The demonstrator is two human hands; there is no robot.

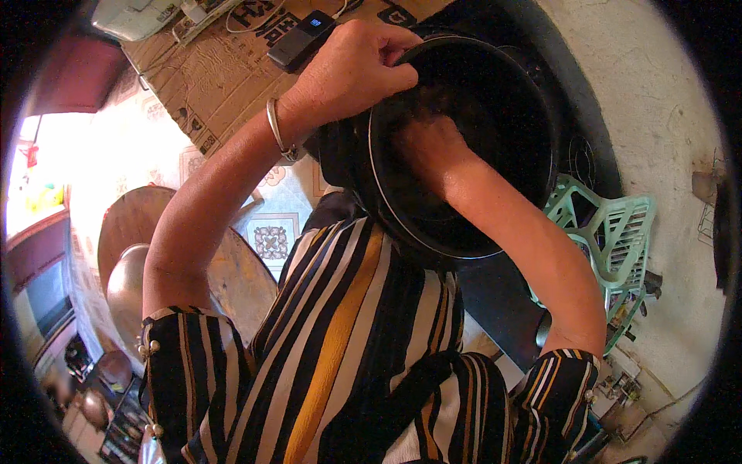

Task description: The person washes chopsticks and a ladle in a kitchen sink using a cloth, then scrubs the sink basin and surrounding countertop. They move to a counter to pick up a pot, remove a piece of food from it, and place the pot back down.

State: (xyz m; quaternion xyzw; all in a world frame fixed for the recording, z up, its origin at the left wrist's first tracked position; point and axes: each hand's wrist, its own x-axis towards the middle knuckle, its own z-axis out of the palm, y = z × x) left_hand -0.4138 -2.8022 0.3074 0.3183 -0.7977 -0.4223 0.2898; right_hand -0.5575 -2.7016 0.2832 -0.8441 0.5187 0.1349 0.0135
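A deep, dark round pot (pixel 510 193) with a thin bright rim is tilted toward me, so I look into its black inside. My left hand (pixel 367 69) pinches the pot's upper left rim between thumb and curled fingers, and a metal bangle circles that wrist. Deep within the pot is my right hand (pixel 433 151), its forearm crossing over the rim from the lower right. Shadow hides the fingertips of that hand, and I cannot make out whether they hold anything. The pot's lower edge is close against my striped clothing.
Beyond my left hand lies flattened cardboard (pixel 224 69) with a dark power bank (pixel 301 40) on it. A green plastic rack (pixel 618 232) stands right of the pot, by a pale wall (pixel 657 100). At left are a round wooden board (pixel 127 205) and a metal bowl (pixel 127 282).
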